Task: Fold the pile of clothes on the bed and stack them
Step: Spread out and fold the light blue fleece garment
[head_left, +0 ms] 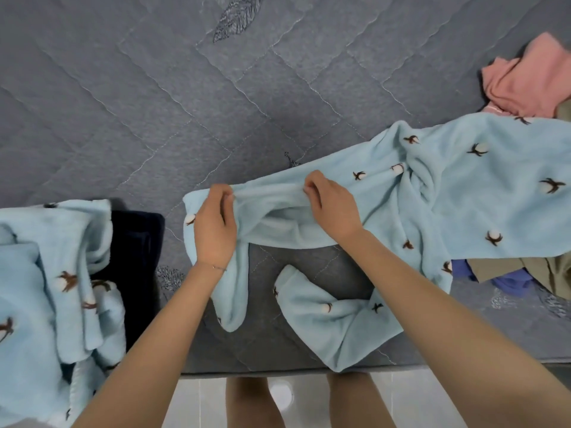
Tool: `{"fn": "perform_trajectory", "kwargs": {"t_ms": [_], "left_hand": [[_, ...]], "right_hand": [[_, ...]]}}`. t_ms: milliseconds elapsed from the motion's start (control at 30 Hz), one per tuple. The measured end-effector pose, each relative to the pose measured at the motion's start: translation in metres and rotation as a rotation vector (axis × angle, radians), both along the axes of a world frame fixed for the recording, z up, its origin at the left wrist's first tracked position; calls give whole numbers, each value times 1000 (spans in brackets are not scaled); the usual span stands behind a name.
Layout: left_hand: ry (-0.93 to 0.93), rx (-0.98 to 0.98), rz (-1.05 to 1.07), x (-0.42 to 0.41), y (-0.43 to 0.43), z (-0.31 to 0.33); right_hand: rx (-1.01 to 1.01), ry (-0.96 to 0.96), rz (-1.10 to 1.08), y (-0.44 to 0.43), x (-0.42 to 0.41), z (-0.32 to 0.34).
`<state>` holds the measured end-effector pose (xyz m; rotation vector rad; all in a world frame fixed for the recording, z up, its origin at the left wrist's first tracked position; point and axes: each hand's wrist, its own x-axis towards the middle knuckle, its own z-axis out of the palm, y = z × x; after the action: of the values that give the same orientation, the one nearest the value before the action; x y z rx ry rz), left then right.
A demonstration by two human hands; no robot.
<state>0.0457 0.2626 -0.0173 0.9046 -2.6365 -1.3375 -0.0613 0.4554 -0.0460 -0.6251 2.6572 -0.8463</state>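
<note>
both hands — left hand, right hand — pinch the fleece garment at its top edge. soft, floppy, light — best held by that edge.

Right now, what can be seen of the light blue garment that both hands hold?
The light blue garment looks fluffy and fleece-like, printed with brown-and-white cotton bolls. It lies unfolded and rumpled across the grey quilted bed. The left hand and right hand pinch its open upper edge. Two tube-shaped parts lie toward the bed's near edge. Its right part overlaps the olive garment.
</note>
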Motion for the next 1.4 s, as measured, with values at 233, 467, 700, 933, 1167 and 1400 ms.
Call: {"fn": "perform_trajectory", "kwargs": {"t_ms": [233,467,700,933,1167,1400], "left_hand": [[91,-49,-15,-65,-27,9],[-3,-55,-1,-74,-53,-9],[-85,-62,-199,-55,-62,-28],[-155,262,-59,-73,-57,-22],[-194,156,-191,-87,-42,-27],[62,244,-136,-107,-42,-12]], "right_hand": [[-114,246,-37,-33,-61,21],[-82,125,34,-34,-68,2],[184,-62,-38,2,-90,-29],[149,-268,-107,13,-114,-26],[159,-227,-64,14,-112,-19],[16,-162,-182,6,-129,-12]]}}
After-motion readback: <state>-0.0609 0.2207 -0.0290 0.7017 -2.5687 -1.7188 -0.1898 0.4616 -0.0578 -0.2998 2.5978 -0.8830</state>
